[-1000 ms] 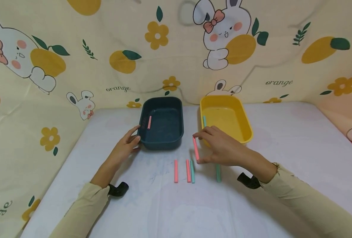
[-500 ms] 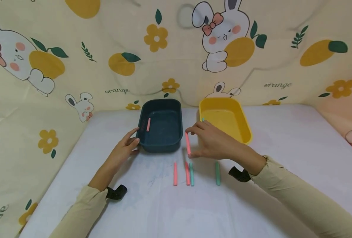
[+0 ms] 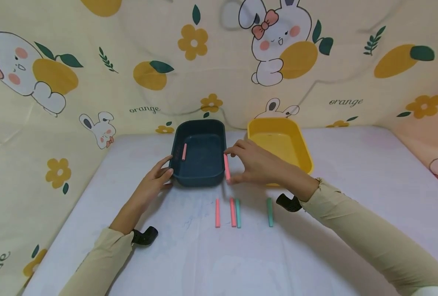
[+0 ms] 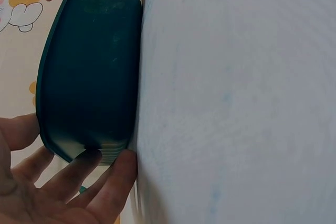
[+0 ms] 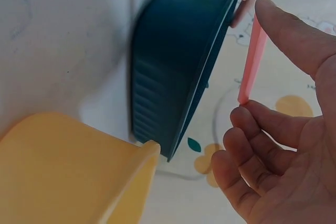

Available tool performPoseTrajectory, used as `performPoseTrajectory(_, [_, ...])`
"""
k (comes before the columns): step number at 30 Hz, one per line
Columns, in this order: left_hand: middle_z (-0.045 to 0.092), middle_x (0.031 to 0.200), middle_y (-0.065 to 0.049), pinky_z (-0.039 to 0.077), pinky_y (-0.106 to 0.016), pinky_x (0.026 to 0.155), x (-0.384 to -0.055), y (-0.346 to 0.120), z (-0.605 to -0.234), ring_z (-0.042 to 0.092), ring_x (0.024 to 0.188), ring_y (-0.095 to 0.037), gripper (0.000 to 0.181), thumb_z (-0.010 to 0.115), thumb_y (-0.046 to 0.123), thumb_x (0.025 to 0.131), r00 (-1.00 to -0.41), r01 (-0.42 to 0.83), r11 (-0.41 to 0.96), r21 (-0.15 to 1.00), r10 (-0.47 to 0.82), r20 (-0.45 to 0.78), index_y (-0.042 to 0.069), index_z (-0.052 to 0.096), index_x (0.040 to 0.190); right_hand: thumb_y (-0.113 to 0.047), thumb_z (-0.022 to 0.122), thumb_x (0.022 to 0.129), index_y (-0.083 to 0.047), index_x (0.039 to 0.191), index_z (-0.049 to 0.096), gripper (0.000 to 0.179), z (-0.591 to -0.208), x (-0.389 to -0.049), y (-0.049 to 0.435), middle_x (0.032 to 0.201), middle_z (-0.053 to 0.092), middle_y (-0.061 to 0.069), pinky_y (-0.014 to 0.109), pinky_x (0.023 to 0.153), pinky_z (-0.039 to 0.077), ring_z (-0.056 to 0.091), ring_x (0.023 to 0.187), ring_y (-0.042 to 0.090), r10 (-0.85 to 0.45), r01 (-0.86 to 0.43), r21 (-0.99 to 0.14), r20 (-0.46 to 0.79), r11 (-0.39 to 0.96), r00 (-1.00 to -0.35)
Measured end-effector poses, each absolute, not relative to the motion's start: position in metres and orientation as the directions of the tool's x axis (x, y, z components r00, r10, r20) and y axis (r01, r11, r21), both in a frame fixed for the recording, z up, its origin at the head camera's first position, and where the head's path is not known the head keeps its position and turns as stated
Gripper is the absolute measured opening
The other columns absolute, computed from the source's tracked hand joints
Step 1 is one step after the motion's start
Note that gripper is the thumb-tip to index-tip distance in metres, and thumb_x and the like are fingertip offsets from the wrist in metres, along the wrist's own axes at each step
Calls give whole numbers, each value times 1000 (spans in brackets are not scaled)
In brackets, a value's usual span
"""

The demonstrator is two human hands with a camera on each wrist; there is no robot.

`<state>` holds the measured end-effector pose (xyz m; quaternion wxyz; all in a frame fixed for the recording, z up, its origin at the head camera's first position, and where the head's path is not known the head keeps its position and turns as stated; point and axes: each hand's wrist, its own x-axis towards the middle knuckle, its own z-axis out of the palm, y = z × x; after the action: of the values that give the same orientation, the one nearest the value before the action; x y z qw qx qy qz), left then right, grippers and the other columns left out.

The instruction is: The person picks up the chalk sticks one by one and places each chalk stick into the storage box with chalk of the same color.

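My right hand (image 3: 257,164) pinches a pink chalk stick (image 3: 226,167) end to end between thumb and a fingertip, beside the right rim of the dark teal basin (image 3: 204,181). In the right wrist view the pink chalk stick (image 5: 252,61) stands apart from the palm. My left hand (image 3: 154,181) rests its spread fingers against the basin's left side, also visible in the left wrist view on the basin (image 4: 92,66). One pink chalk stick (image 3: 184,152) lies inside the basin. On the table lie two pink chalk sticks (image 3: 217,213) and two green chalk sticks (image 3: 270,212).
A yellow basin (image 3: 304,152) stands right of the teal one, partly hidden behind the right hand and forearm. Both basins stand near a printed cloth backdrop (image 3: 189,82). A white cloth covers the table (image 3: 219,263).
My right hand has moved left with the pink chalk stick, from in front of the yellow basin to the teal basin's right rim. My left hand stays at the teal basin.
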<state>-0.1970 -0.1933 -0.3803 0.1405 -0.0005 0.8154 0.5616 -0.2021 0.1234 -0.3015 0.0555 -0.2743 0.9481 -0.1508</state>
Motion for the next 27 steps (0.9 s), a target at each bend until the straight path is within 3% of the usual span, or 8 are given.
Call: performPoseTrajectory(27, [26,163,-19,35,-54,118,-197,-192,-374,35,146,-38,57,44,20,107,-951,-201,276,940,176,-255,29,20,159,-53,80,78,-17,143,52,79,-286,-225,100,139,50,7,38,102,50,46,122,23,-548,-508,-272,-95,817,-831])
